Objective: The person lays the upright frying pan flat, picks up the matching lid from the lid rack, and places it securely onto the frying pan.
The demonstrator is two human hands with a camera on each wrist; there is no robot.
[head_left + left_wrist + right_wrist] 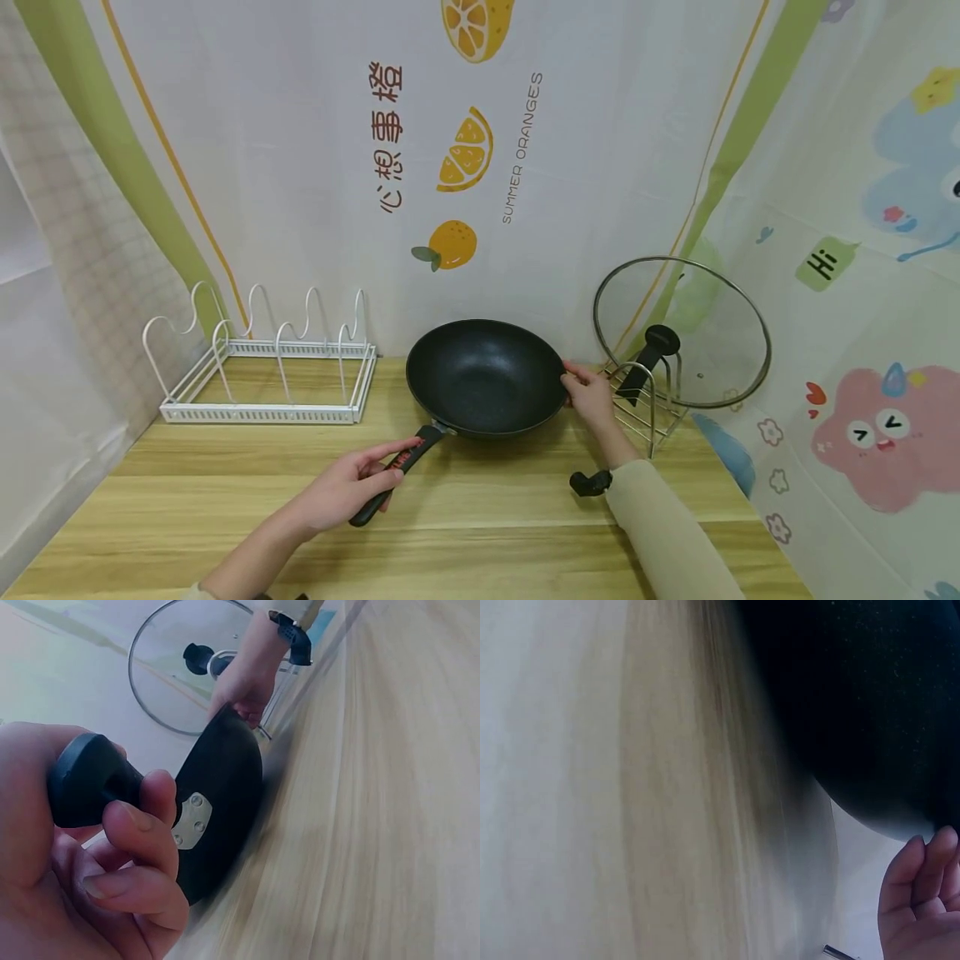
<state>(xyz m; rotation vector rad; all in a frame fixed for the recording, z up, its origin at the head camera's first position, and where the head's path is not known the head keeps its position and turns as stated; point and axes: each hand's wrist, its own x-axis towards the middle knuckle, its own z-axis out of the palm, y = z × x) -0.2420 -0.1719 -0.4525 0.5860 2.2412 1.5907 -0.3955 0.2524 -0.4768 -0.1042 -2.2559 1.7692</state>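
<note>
Slanting nearward, the handle (425, 442) is gripped by the left hand (348, 487). Over the table (487, 521), the tilted black pan (480, 379) is pinched at right by the right hand (588, 396), flanked by a wire stand (652, 408) bearing a glass lid (712, 333), and by a white rack (262, 412).

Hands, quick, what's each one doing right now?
Left hand: closed, holding the handle of the black pan.
Right hand: closed, pinching the black pan on its right side in the head view.

Pan (483, 379) between left rack (258, 413) and right rack (652, 417), 1 lid (701, 333) in latter
</note>
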